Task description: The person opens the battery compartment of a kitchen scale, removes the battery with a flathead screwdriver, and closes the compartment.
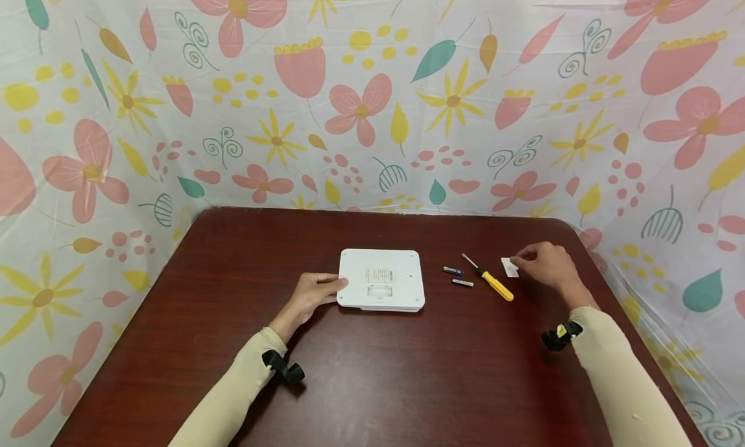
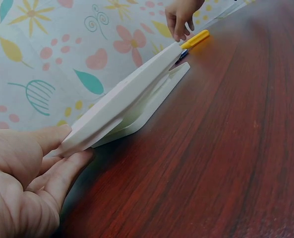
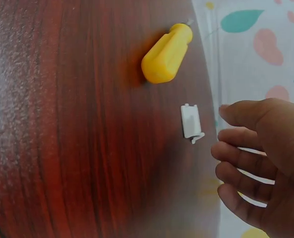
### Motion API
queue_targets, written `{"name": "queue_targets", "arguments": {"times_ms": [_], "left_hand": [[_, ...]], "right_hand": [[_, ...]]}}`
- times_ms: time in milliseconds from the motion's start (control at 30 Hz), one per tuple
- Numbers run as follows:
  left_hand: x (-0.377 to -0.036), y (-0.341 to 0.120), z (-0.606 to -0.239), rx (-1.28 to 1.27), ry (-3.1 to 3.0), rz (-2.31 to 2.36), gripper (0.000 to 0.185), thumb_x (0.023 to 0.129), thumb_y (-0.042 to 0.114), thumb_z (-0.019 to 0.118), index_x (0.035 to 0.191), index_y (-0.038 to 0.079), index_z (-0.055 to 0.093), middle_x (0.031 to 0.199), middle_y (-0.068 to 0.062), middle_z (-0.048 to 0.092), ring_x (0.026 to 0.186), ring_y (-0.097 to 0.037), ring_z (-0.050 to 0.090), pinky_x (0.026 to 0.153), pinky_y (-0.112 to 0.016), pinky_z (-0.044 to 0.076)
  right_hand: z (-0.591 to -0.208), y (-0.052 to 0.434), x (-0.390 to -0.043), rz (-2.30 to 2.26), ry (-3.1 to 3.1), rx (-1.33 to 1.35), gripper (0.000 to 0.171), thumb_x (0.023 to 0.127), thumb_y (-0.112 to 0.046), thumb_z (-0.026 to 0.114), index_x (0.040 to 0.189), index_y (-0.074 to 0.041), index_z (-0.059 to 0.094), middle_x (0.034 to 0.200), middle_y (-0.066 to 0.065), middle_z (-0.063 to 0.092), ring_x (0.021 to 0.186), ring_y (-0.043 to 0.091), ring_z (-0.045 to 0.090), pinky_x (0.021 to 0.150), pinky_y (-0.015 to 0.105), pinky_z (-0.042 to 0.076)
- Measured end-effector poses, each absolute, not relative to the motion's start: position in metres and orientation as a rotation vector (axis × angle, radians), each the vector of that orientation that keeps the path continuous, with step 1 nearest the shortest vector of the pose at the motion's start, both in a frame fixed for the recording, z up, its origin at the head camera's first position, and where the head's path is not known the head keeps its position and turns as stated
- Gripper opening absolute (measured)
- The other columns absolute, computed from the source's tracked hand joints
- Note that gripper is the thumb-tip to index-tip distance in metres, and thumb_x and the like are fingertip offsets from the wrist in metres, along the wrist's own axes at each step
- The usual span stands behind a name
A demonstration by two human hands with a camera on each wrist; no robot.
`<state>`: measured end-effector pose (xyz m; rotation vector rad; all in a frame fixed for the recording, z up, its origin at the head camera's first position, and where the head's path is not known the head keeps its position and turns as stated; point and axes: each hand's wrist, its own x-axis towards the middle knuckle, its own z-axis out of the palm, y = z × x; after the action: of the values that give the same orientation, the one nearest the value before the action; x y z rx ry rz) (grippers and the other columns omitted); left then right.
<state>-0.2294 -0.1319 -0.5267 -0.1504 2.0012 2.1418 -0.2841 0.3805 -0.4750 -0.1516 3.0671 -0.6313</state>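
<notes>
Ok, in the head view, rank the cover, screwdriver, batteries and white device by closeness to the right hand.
1. Cover, beside the right hand.
2. Screwdriver, just left.
3. Batteries, further left.
4. White device, table centre, held by the left hand.

Bright even light; blurred wrist close-ups

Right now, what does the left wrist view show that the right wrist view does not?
Only the left wrist view shows the left hand holding one edge of the white device, lifted at that end, with the right hand far behind it. Only the right wrist view shows the small white cover lying flat on the table, apart from the right hand's fingers, which hover beside it without touching. Both views share the yellow screwdriver handle, the dark red table and the flowered cloth.
</notes>
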Motion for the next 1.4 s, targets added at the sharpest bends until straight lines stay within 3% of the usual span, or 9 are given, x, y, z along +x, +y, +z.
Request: {"name": "queue_targets", "arguments": {"times_ms": [267, 867, 1400], "left_hand": [[-0.229, -0.131, -0.526, -0.147, 1.997, 2.138, 0.035, 0.091, 0.002, 0.076, 0.119, -0.016, 0.067, 0.11, -0.027, 0.072, 0.087, -0.02, 0.073, 0.081, -0.035, 0.064], [-0.228, -0.131, -0.526, -0.152, 2.01, 2.137, 0.036, 0.091, 0.003, 0.076, 0.12, -0.017, 0.066, 0.11, -0.028, 0.072, 0.087, -0.021, 0.073, 0.08, -0.035, 0.065], [-0.23, -0.131, -0.527, -0.16, 2.022, 2.125, 0.034, 0.091, 0.003, 0.076, 0.119, -0.016, 0.067, 0.108, -0.026, 0.073, 0.087, -0.02, 0.073, 0.08, -0.035, 0.065]], "right_hand": [[-0.484, 0.384, -0.281, -0.577, 3.064, -0.049, 0.038, 0.095, -0.039, 0.07, 0.104, -0.003, 0.078, 0.101, 0.019, 0.073, 0.079, 0.029, 0.063, 0.067, 0.049, 0.055], [-0.495, 0.382, -0.281, -0.596, 3.108, -0.013, 0.031, 0.095, -0.032, 0.069, 0.095, -0.003, 0.078, 0.087, 0.013, 0.074, 0.071, 0.027, 0.063, 0.061, 0.047, 0.054], [-0.487, 0.378, -0.277, -0.669, 3.23, -0.057, 0.025, 0.097, -0.03, 0.07, 0.097, -0.007, 0.079, 0.095, 0.018, 0.074, 0.082, 0.039, 0.065, 0.064, 0.058, 0.053]]}}
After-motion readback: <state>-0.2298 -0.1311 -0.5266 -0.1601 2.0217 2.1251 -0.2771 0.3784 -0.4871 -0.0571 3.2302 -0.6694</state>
